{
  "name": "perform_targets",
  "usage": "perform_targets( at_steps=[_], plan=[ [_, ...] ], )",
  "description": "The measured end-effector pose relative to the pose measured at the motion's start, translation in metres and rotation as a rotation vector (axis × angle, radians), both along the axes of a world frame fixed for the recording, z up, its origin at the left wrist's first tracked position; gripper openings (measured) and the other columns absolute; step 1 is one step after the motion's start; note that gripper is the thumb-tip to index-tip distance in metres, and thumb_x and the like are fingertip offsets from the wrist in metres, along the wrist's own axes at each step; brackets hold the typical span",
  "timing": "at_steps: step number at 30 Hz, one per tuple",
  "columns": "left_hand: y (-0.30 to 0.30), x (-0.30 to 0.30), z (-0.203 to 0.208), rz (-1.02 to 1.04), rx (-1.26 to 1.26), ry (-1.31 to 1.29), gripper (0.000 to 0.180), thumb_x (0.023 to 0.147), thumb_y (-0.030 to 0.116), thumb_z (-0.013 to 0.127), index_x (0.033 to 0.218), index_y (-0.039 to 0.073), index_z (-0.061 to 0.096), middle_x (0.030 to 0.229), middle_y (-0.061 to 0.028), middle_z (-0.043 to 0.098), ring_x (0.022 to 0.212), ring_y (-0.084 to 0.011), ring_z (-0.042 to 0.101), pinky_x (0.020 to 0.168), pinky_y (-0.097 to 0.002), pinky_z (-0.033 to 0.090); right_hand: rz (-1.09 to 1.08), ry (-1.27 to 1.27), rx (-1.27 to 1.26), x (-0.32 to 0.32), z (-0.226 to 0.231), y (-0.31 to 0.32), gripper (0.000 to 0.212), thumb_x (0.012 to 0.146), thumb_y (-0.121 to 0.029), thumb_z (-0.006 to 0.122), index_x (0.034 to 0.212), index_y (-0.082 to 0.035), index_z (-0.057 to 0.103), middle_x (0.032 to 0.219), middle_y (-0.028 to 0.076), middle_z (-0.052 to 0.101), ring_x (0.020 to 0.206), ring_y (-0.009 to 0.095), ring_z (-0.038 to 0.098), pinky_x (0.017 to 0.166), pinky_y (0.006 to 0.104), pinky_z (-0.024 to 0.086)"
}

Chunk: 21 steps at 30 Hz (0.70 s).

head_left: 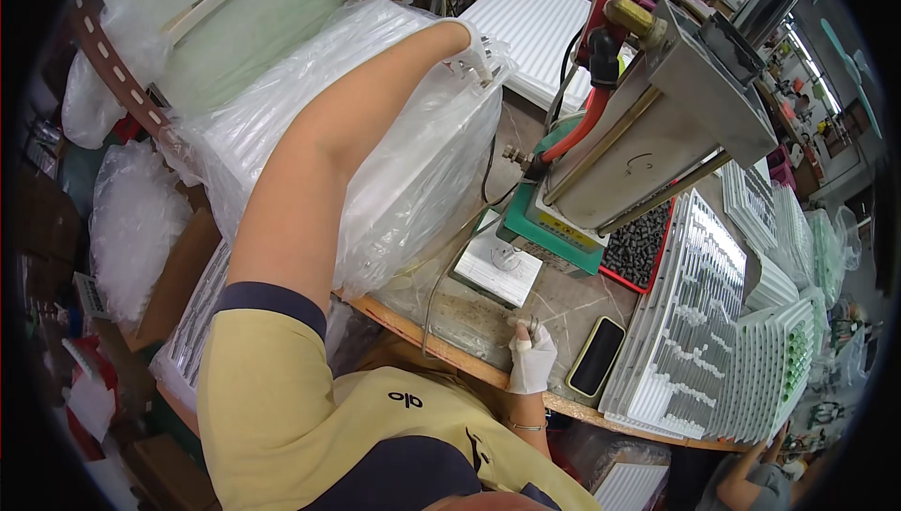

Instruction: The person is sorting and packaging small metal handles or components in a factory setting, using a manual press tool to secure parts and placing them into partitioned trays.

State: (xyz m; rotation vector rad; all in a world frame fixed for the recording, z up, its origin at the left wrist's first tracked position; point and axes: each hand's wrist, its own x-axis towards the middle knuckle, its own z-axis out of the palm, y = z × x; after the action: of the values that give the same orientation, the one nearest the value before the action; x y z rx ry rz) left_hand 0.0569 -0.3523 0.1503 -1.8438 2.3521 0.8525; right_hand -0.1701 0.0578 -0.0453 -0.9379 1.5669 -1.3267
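My left arm stretches far forward over a stack of white ribbed strips point(267, 112) wrapped in clear plastic. At its far right corner my left hand point(477, 56), in a white glove, bends down with its fingers closed; what they grip among the plastic and strip ends is too small to make out. Near the table's front edge my right hand point(532, 359), gloved with bare fingertips, pinches something small that I cannot make out. Just beyond it lies a white block point(497, 262) at the foot of the press point(629, 150), which has a green base and a red hose.
A black phone point(596, 356) lies right of my right hand. Behind it stands a red tray of small black parts point(636, 246). Stacked silver and white strips point(680, 323) fill the right side. More white ribbed pieces point(530, 28) lie at the back. Another person's arm point(741, 473) shows at lower right.
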Motion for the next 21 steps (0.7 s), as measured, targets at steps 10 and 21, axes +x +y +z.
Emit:
perform_targets(
  at_steps=[10, 21],
  plan=[
    [-0.013, 0.017, -0.014, 0.084, -0.327, -0.240, 0.088, 0.066, 0.067, 0.063, 0.128, 0.006, 0.051, 0.116, -0.0207, 0.059, 0.100, -0.0363, 0.060, 0.086, -0.0394, 0.048, 0.038, -0.052, 0.118, -0.001, 0.009, 0.001, 0.015, 0.089, -0.011, 0.060, 0.094, 0.001, 0.067, 0.073, -0.001, 0.059, 0.059, 0.004, 0.045, 0.055, 0.0194, 0.037],
    [0.002, 0.031, -0.025, 0.502, -0.577, -0.172, 0.049, 0.087, 0.045, 0.048, 0.120, 0.009, 0.053, 0.117, -0.0189, 0.060, 0.109, -0.0330, 0.057, 0.091, -0.0417, 0.045, 0.002, 0.017, 0.072, 0.002, 0.006, -0.002, 0.013, 0.089, -0.014, 0.059, 0.089, -0.002, 0.066, 0.058, -0.005, 0.049, 0.049, 0.002, 0.037, 0.045, 0.0178, 0.026]
  ],
)
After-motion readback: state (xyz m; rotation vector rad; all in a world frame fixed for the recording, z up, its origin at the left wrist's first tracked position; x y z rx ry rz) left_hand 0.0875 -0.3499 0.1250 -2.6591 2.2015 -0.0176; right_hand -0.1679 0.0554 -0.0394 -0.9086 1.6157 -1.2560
